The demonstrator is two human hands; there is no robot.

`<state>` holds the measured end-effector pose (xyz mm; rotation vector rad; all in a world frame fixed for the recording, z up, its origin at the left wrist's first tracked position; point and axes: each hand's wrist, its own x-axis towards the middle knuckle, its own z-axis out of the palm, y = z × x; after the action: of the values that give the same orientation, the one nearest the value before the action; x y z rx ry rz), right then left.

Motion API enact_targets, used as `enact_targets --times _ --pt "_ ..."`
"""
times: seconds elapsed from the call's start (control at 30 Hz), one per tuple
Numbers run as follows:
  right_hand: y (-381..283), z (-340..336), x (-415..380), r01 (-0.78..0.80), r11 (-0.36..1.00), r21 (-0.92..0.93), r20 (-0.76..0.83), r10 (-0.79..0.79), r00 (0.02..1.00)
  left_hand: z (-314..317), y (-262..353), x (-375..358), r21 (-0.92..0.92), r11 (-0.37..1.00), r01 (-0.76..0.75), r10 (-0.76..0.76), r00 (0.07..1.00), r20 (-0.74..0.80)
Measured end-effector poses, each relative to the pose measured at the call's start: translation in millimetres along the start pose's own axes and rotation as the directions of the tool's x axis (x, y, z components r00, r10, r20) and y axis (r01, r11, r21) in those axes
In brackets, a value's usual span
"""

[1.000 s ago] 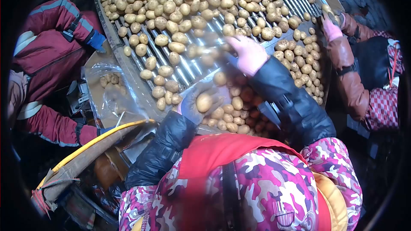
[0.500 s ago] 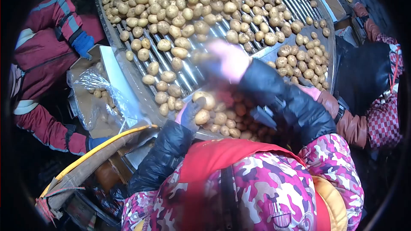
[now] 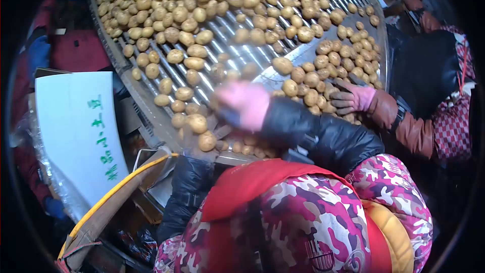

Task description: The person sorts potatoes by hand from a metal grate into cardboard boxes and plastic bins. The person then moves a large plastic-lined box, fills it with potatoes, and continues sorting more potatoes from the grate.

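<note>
Head view shows many potatoes (image 3: 180, 13) lying on a rack (image 3: 218, 33) of metal bars, thick at the far side and more scattered at the near left. Probably the gaps between the bars are there so that loose soil can fall through. A metal strip (image 3: 283, 65) crosses the surface, and it seems placed to keep the potatoes at the right apart from those on the bars.

The right hand (image 3: 250, 105), in a pink glove, is over the near part of the rack. It is blurred, so I cannot tell if its fingers are closed on a potato. The right sleeve (image 3: 313, 129) comes from the right across the front of the body, almost level, and the hand points to the left. Such a low reach likely keeps the palm close to the potatoes.

The left sleeve (image 3: 189, 184) points away from the body at the near left. Its hand is too unclear to tell whether it grips; two larger potatoes are just beyond the cuff. The two cuffs are apart.

At the right, a co-worker's glove (image 3: 356, 98) touches the potatoes. At the left stands a white panel (image 3: 76, 121) with green writing.
</note>
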<state>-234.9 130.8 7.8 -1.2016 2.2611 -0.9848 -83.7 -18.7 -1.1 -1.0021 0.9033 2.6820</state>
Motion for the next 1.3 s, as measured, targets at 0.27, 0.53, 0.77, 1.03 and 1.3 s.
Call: enact_targets --times 0.27,0.53,0.77,1.03,1.3 --pt "75.3 -52.5 -50.9 -0.287 0.913 -0.288 -0.309 0.195 0.931 1.5 -4.3 -7.3 0.726 0.423 -0.541 0.168 0.835 0.525" --pt "68.1 -21.5 -64.0 -0.359 0.853 -0.379 -0.198 0.305 0.932 -37.0 -31.1 14.1 0.617 0.676 -0.403 0.154 0.896 0.416" --pt "3.1 33.5 -77.8 0.031 0.998 0.058 -0.127 -0.024 0.992 -46.2 -40.8 7.5 -0.087 0.989 -0.117 0.144 0.892 0.428" --pt "-32.9 15.1 -75.0 -0.346 0.462 0.817 0.25 0.258 0.933 14.9 8.5 -56.3 0.201 0.977 0.064 -0.101 0.978 0.182" --pt "-55.2 -9.0 -111.7 -0.443 -0.202 0.873 0.486 0.418 0.768 0.9 -3.0 -10.1 0.342 0.876 -0.341 0.218 0.911 0.35"
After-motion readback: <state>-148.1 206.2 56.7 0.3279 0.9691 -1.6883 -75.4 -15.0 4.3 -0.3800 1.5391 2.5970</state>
